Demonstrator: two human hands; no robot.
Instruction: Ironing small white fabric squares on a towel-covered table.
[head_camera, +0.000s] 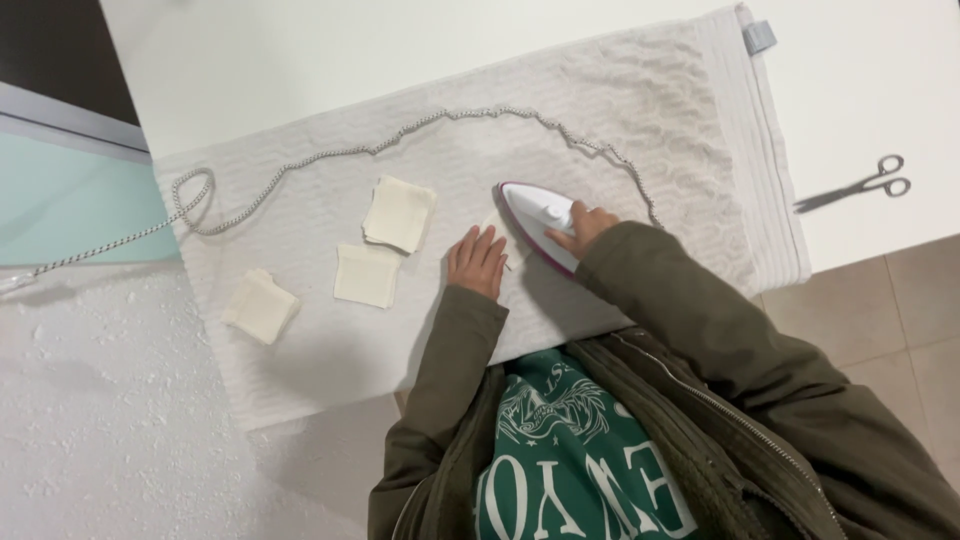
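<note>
Right hand gripped the iron by its handle; left fingers lay flat beside it, pinning a limp, light cloth square.

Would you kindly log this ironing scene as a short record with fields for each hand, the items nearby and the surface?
Right hand: right hand grips the handle of the white and purple iron
Left hand: left hand lies flat beside the iron's tip, on a cream fabric piece mostly hidden under it
Fabric squares: three cream fabric squares lie left of the hands
Cord: braided cord loops across the towel
Surface: white textured towel spread on a white table
Aside: scissors on the table, off the towel
</note>
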